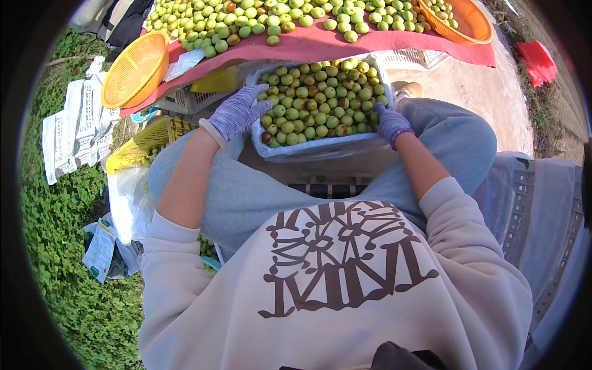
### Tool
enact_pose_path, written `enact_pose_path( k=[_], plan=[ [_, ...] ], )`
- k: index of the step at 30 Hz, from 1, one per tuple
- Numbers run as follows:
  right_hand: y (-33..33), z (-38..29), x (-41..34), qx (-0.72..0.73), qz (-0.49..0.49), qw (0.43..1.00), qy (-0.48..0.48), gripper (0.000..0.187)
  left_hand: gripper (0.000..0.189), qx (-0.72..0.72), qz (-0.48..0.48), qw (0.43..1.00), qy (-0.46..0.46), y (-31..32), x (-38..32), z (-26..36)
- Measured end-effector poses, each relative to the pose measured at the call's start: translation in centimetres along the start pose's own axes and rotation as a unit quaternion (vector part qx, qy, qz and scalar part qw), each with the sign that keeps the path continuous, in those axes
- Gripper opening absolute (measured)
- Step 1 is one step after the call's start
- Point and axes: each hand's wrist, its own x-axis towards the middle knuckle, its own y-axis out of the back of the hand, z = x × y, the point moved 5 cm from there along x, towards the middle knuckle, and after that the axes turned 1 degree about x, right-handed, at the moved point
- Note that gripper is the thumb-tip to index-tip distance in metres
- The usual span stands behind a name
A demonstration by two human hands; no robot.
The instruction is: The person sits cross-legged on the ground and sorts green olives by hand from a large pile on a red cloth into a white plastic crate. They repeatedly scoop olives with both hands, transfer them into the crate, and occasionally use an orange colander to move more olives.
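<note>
A plastic-lined crate (319, 150) full of green and brownish jujubes (319, 99) stands between my knees, under the edge of a cloth-covered table. My left hand (238, 113), in a purple knit glove, lies at the crate's left rim with its fingers spread over the edge of the fruit. At the right rim is my right hand (392, 121), gloved alike; its thumb touches the fruit at the edge, and its other fingers are partly hidden, so its grip on the rim cannot be told. More jujubes (240, 18) are spread over the red cloth (370, 46) above.
Orange plastic baskets stand at the table's left (135, 69) and right (476, 23) ends; the right one holds jujubes. Left of my knee are a yellow crate (138, 143) and clear plastic bags (129, 199). Stacked crates (518, 208) are at my right, a red plastic bag (536, 62) beyond.
</note>
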Motion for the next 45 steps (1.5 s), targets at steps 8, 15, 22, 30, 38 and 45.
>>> enact_pose_path(
  k=[8, 15, 22, 30, 38, 45],
  plan=[
    [-1.2, -3.3, -2.4, -0.152, 0.101, 0.973, 0.140, 0.043, 0.076, 0.254, -0.048, 0.965, -0.034, -18.1, 7.3, 8.8],
    [-5.5, -3.3, -2.7, -0.212, 0.075, 0.971, 0.076, 0.052, 0.076, 0.367, -0.097, 0.917, -0.126, -22.3, 9.5, 8.4],
    [-5.5, -4.6, -5.1, -0.171, 0.143, 0.965, 0.139, 0.050, 0.079, 0.334, -0.022, 0.936, -0.110, -23.1, 11.8, 9.8],
    [-0.8, 1.4, 0.1, 0.109, 0.193, 0.975, -0.029, 0.038, 0.080, 0.316, -0.049, 0.937, -0.142, -23.6, 13.6, 11.0],
    [-1.6, 1.7, 0.8, 0.165, 0.120, 0.979, -0.012, 0.029, 0.070, 0.316, -0.031, 0.933, -0.167, -23.9, 13.8, 11.3],
    [-1.5, 2.6, 1.1, 0.216, 0.160, 0.963, -0.012, 0.034, 0.061, 0.316, -0.035, 0.934, -0.165, -24.0, 13.7, 11.5]
  ],
)
